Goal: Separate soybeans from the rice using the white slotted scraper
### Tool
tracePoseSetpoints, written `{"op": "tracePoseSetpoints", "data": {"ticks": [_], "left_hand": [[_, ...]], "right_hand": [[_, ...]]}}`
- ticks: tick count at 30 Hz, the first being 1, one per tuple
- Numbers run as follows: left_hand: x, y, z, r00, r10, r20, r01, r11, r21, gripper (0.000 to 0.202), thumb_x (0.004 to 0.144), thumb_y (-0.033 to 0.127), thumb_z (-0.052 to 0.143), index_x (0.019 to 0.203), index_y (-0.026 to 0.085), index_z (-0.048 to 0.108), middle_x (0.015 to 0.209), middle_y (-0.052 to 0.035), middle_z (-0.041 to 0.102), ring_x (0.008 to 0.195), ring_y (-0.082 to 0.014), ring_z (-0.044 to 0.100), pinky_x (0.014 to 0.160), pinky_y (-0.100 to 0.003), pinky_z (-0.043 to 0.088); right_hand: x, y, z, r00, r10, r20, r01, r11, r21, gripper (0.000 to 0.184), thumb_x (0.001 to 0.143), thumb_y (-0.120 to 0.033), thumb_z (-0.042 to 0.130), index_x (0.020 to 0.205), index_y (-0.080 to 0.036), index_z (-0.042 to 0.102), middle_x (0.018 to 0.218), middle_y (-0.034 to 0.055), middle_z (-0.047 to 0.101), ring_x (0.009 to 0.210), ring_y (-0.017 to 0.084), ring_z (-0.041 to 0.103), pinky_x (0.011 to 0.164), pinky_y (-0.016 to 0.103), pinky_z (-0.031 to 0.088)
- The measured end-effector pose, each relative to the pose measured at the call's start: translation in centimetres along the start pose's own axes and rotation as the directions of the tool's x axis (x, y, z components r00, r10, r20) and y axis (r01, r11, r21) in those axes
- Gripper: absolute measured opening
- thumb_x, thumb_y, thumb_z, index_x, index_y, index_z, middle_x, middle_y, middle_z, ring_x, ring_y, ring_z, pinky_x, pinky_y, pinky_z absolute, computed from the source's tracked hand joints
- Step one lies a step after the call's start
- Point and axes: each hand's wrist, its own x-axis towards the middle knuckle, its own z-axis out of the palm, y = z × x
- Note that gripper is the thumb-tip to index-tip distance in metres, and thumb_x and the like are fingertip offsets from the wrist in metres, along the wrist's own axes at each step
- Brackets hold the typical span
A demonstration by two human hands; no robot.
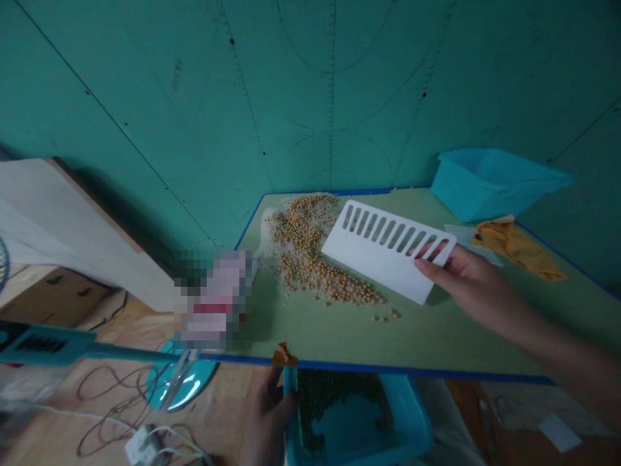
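My right hand (463, 268) grips the right end of a white plastic panel (378, 255) with a row of slots, its thumb on the face and fingers through or behind the slots. The panel is tilted above the table, its left end beside a spread of yellow soybeans (310, 259) mixed with fine whitish grains (269, 236). Below the table's front edge, my left hand (274, 408) is closed on the left rim of a blue tub (359, 440). Small dark green beans or grains (317, 395) lie in that tub. The left fingers are partly in shadow.
On the green, blue-edged table (436, 340) stand a second blue tub (485, 188) and a yellow cloth (521, 249) at the right. A blurred-out item (216, 301) sits at the left edge. Cords and a power strip (145, 443) lie lower left. A green wall (301, 84) rises behind.
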Motion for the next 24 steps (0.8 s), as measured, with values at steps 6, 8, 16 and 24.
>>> {"op": "tracePoseSetpoints", "data": {"ticks": [6, 8, 16, 24], "left_hand": [[-0.1, 0.7, 0.1, 0.999, 0.012, 0.033, -0.012, 1.000, 0.020, 0.050, 0.050, 0.017, 0.070, 0.100, 0.019, 0.062, 0.074, -0.0008, 0.073, 0.075, -0.0245, 0.068, 0.059, -0.028, 0.051], [-0.1, 1.0, 0.2, 0.999, 0.029, 0.044, -0.030, 0.999, 0.015, 0.043, 0.051, 0.016, 0.069, 0.094, 0.017, 0.064, 0.074, -0.0017, 0.073, 0.073, -0.0236, 0.067, 0.060, -0.028, 0.051], [0.0, 1.6, 2.0, 0.993, 0.063, 0.105, -0.060, 0.998, -0.029, 0.040, 0.052, 0.010, 0.067, 0.092, 0.014, 0.066, 0.072, -0.0062, 0.072, 0.081, -0.0283, 0.067, 0.075, -0.038, 0.050], [0.3, 1.8, 3.1, 0.970, 0.234, 0.071, -0.239, 0.969, 0.070, 0.016, 0.066, 0.022, 0.070, 0.079, 0.017, 0.064, 0.071, -0.0020, 0.067, 0.078, -0.0239, 0.064, 0.077, -0.040, 0.049]], "right_hand": [[0.8, 1.5, -1.1, 0.981, 0.060, -0.184, -0.013, 0.969, 0.247, 0.023, 0.061, -0.044, 0.072, 0.077, -0.032, 0.060, 0.084, -0.0011, 0.069, 0.084, 0.025, 0.062, 0.078, 0.041, 0.047], [1.1, 1.9, -1.2, 0.980, 0.064, -0.189, -0.009, 0.960, 0.279, 0.021, 0.062, -0.042, 0.071, 0.076, -0.032, 0.059, 0.083, -0.0012, 0.068, 0.085, 0.024, 0.062, 0.077, 0.040, 0.047], [1.7, 2.6, -2.1, 0.987, 0.072, -0.144, -0.017, 0.934, 0.356, 0.021, 0.065, -0.036, 0.067, 0.083, -0.029, 0.060, 0.082, -0.0019, 0.070, 0.083, 0.024, 0.064, 0.071, 0.038, 0.048], [1.6, 2.1, -2.6, 0.990, 0.134, -0.041, -0.104, 0.901, 0.420, 0.017, 0.065, -0.034, 0.069, 0.081, -0.029, 0.065, 0.081, -0.0001, 0.073, 0.082, 0.026, 0.067, 0.075, 0.042, 0.050]]}}
